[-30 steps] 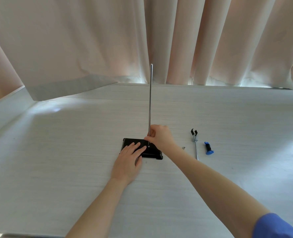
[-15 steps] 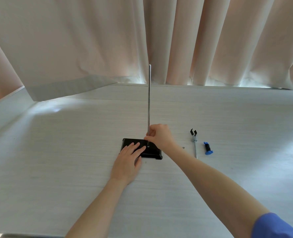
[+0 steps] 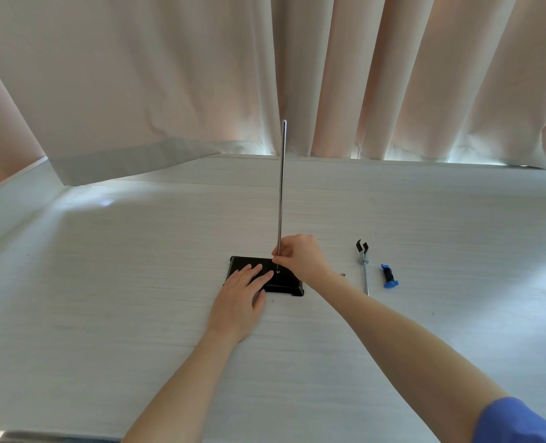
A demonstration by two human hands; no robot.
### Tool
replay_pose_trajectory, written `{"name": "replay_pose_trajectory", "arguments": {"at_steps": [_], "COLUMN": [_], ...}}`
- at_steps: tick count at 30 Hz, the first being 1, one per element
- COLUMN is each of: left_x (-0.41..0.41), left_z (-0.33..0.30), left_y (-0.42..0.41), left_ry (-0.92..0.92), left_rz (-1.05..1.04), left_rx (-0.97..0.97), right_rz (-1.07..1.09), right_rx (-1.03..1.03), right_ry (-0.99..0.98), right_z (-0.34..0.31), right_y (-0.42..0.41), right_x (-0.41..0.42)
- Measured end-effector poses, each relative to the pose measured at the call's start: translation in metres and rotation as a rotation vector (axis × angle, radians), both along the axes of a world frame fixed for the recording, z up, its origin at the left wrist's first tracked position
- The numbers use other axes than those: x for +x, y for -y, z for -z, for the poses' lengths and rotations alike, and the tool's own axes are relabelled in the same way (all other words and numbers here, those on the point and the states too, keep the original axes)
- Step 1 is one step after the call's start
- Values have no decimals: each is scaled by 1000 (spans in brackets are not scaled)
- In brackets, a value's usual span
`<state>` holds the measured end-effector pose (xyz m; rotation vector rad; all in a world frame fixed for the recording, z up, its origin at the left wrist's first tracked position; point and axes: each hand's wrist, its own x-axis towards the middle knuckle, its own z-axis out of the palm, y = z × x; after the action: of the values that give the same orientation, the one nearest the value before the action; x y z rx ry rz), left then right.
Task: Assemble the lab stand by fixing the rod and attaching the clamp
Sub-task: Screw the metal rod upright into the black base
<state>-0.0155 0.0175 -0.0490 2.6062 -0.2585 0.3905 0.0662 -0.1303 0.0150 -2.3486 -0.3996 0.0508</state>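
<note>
A thin metal rod (image 3: pixel 282 187) stands upright in the black base plate (image 3: pixel 284 284) in the middle of the white table. My right hand (image 3: pixel 300 255) pinches the rod just above the plate. My left hand (image 3: pixel 243 294) lies flat on the plate's near left part, fingers straight. To the right on the table lie a metal clamp with black prongs (image 3: pixel 363 266), a blue clamp holder (image 3: pixel 389 276) and a small nut (image 3: pixel 343 274).
The white table (image 3: pixel 105 282) stretches wide on all sides. Beige curtains (image 3: pixel 393 75) hang along its far edge, and a fold of cloth (image 3: pixel 121 167) drapes onto the table at the back left.
The rod's top has shifted very slightly left and stands a little straighter. Both hands stay where they were.
</note>
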Motion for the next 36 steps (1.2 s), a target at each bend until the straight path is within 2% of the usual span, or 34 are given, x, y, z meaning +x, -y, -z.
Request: {"name": "replay_pose_trajectory", "arguments": {"at_steps": [5, 11, 24, 31, 36], "left_x": [0, 1, 1, 2, 2], "left_z": [1, 2, 2, 3, 2], "left_y": [0, -1, -1, -2, -1], "left_ry": [-8, 0, -26, -21, -28], "left_rz": [-2, -7, -3, -8, -5], "left_rx": [0, 11, 17, 19, 17], "right_rz": [16, -106, 8, -110, -13], "right_rx": [-76, 165, -4, 207, 105], "right_ry": [54, -63, 85, -63, 15], "right_z": [0, -11, -6, -7, -5], "right_y": [-2, 3, 0, 7, 3], "right_x": [0, -4, 1, -6, -1]}}
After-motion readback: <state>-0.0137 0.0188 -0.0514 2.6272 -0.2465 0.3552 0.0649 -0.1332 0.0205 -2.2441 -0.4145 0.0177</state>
